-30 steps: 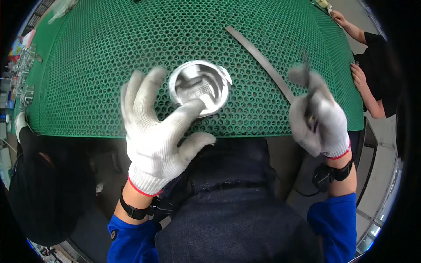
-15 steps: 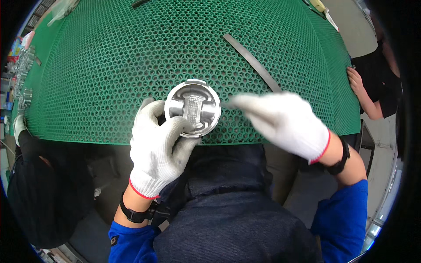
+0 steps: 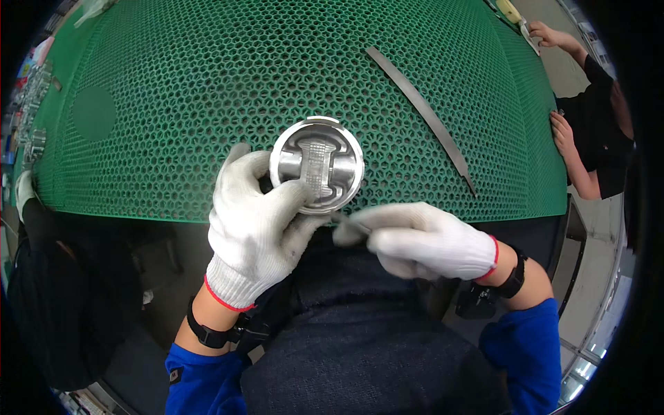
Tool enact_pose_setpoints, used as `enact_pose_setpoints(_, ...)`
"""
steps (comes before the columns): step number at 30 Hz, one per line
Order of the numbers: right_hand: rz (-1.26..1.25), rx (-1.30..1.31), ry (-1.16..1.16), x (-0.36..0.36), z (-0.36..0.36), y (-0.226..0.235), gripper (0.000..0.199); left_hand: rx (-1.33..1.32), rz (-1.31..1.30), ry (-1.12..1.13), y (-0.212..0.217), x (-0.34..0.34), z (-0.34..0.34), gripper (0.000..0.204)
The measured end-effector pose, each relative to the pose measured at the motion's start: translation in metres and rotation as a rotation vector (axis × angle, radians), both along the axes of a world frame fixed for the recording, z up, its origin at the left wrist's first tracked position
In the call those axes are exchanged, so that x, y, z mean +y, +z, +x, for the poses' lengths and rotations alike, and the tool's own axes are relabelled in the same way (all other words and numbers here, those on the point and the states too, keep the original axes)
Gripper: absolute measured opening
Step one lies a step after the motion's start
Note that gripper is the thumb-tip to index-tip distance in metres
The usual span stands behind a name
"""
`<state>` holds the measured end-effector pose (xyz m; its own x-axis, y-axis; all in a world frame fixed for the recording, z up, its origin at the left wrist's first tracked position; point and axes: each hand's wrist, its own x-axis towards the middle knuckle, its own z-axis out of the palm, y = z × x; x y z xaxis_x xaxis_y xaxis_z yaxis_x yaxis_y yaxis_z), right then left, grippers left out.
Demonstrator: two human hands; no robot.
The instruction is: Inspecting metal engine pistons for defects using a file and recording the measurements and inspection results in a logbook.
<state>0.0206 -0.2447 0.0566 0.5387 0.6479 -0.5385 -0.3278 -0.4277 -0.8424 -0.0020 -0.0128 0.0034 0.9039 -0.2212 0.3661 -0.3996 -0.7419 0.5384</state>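
A silvery metal piston [image 3: 317, 166] is held near the mat's front edge, its hollow underside facing up. My left hand [image 3: 256, 214], in a white knitted glove with a red cuff, is closed on its lower left side, with the thumb over the rim. To the right, my gloved right hand [image 3: 429, 242] is closed in a pinch around a thin grey tool [image 3: 355, 224]. This tool points at the piston's lower right rim; blur hides its exact kind and whether it touches. Beyond that hand, a long, slightly curved flat file [image 3: 422, 107] with a narrow tang lies on the mat.
A green honeycomb mat [image 3: 207, 90] covers the table. Several shiny metal parts [image 3: 33, 145] stand along the far left edge. A co-worker's gloved hand [image 3: 25, 190] rests at the left; another person's bare hands [image 3: 564, 135] are at the right edge, near a yellow-handled tool [image 3: 508, 10].
My right hand has come down and toward me, bringing the thin tool to the piston's lower rim. The piston shows slightly farther right and up. At far right, the other person's second hand has appeared.
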Motion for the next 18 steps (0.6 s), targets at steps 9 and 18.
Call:
enact_pose_setpoints(9,-0.590,-1.150,-0.318,-0.073,0.104,-0.014,0.054,-0.010,0.154,-0.016,0.011,0.008,-0.006,0.091)
enact_pose_setpoints(18,-0.791,-1.381,-0.225,-0.113,0.072,-0.040,0.055,0.351,-0.361,-0.242,0.041,0.022,-0.038,0.073)
